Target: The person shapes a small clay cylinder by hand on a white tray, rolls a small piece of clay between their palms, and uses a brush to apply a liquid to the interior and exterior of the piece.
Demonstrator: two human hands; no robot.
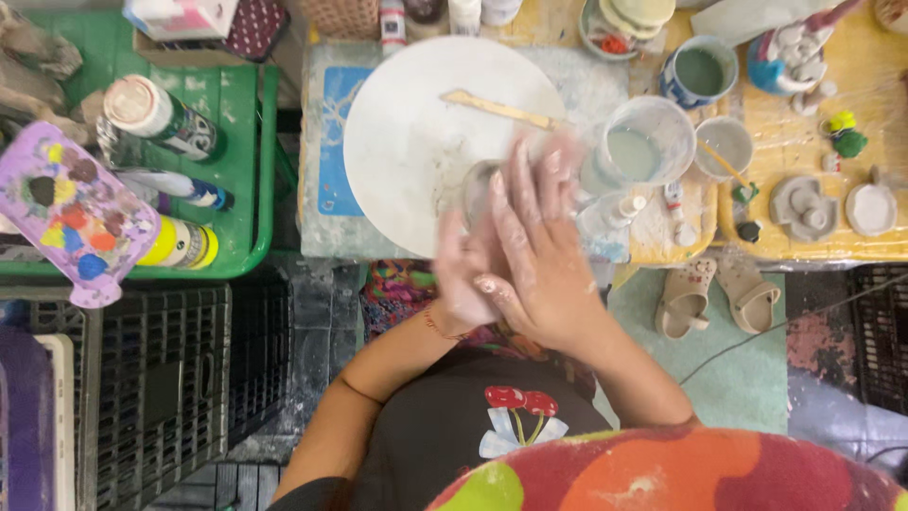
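While right hand [539,255] lies flat, fingers spread, pressed over left hand [463,274], clay lump between palms stays hidden. Risk: wet clay slipping out; elbow knocking slip cup [643,142] just beyond fingertips, spilling onto white round board [407,123].

Cluttered yellow worktable [804,248], green tray [236,104], black crates [161,378], worn floor [747,378].

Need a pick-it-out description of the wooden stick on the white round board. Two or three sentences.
Start at the big white round board in the middle of the work table. The flat wooden stick lies on its upper right part, slanting down toward the clear plastic cup of pale liquid. It is the only long, thin, tan thing on the board; another stick stands inside the small grey bowl further right.
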